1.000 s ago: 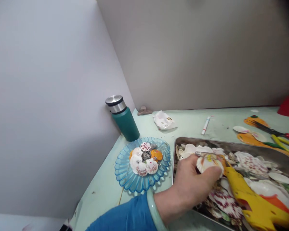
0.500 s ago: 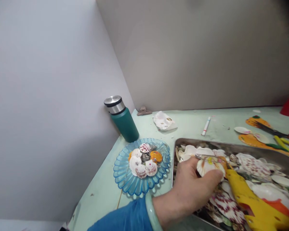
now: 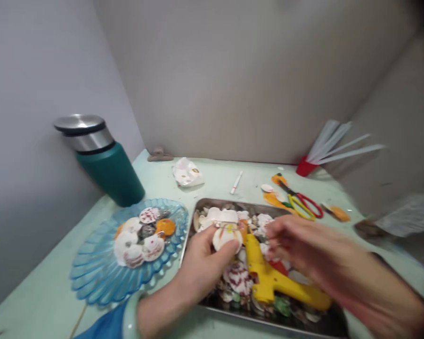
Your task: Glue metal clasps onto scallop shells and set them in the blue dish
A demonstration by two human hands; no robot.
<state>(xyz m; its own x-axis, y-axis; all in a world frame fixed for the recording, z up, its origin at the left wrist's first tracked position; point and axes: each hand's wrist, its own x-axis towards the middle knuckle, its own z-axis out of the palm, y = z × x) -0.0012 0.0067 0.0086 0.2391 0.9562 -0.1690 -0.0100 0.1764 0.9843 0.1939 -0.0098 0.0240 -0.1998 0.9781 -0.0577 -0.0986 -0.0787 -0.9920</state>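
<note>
My left hand [image 3: 205, 261] is closed on a white scallop shell [image 3: 227, 240] with yellow and orange marks, gripped between thumb and fingers above the metal tray [image 3: 261, 325]. A thin metal strip lies along the shell's top edge; its kind is unclear. Directly right of the shell, a yellow hot glue gun [image 3: 265, 278] rests on the shells in the tray, its nozzle pointing toward the shell. My right hand [image 3: 300, 240] hovers over the tray's right side, beyond the glue gun. Motion smears its fingers, and I cannot make out anything in them.
Left of the tray sits a blue scalloped dish [image 3: 92, 278] with several shells. Behind it stands a green bottle [image 3: 109, 172]. Scissors [image 3: 302, 202], a white marker [image 3: 236, 182], a crumpled packet [image 3: 187, 173] and a red cup [image 3: 305, 167] of glue sticks lie or stand farther back.
My view has swung right, bringing the red cup fully in. My right hand has come into sight over the tray. The left hand still holds the shell beside the glue gun.
</note>
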